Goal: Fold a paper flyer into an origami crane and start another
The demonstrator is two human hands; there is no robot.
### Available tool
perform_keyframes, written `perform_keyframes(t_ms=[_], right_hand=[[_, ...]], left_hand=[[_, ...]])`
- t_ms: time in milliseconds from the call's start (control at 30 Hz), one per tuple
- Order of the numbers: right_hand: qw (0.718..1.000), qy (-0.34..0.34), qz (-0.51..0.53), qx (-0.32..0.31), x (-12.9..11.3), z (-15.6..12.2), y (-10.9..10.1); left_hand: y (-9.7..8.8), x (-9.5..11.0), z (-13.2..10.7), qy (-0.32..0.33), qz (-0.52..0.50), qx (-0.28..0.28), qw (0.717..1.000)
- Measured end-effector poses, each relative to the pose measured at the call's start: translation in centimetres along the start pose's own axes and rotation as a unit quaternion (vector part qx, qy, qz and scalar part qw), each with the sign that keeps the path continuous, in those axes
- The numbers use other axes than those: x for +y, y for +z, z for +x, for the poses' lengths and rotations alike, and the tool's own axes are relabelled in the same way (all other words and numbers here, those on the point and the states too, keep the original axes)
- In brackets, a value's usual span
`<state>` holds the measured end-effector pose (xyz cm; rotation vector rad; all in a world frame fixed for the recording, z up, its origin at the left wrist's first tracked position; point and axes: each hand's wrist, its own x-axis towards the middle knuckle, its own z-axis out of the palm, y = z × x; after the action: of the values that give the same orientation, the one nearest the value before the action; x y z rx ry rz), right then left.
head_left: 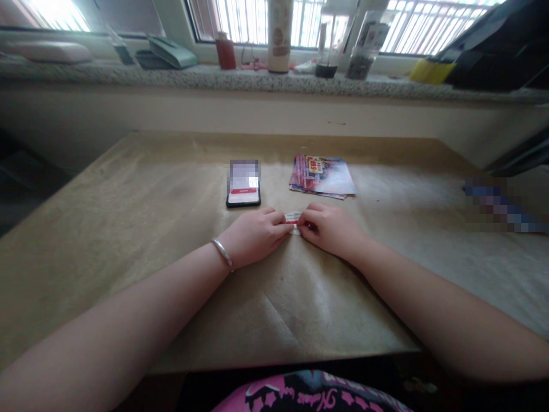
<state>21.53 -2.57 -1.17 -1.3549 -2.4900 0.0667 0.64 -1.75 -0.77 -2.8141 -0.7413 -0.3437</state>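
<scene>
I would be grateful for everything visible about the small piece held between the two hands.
The small piece looks thin and papery, whitish above and below a red band, with unreadable marks on its upper part. It is on or just above the tabletop, between the left hand's grip and right hand's grip, fingers covering its ends.

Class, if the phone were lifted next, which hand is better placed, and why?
Probably the left hand: it is closer to the phone; the right hand is nearer the leaflets. Both touch a small red-and-white item.
</scene>
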Motion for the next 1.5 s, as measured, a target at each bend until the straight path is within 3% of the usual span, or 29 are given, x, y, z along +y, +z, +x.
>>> perform_keyframes(t_ms=[267,767,1500], right_hand=[[0.999,-0.020,0.000,0.032,0.72,0.49,0.61],[0.999,0.019,0.026,0.030,0.30,0.58,0.62],[0.997,0.044,0.057,0.032,0.25,0.74,0.62]], left_hand=[[0.17,-0.10,0.03,-0.015,-0.020,0.022,0.999],[0.09,0.15,0.32,-0.016,-0.008,-0.006,1.000],[0.28,-0.04,0.26,0.003,0.026,0.015,1.000]])
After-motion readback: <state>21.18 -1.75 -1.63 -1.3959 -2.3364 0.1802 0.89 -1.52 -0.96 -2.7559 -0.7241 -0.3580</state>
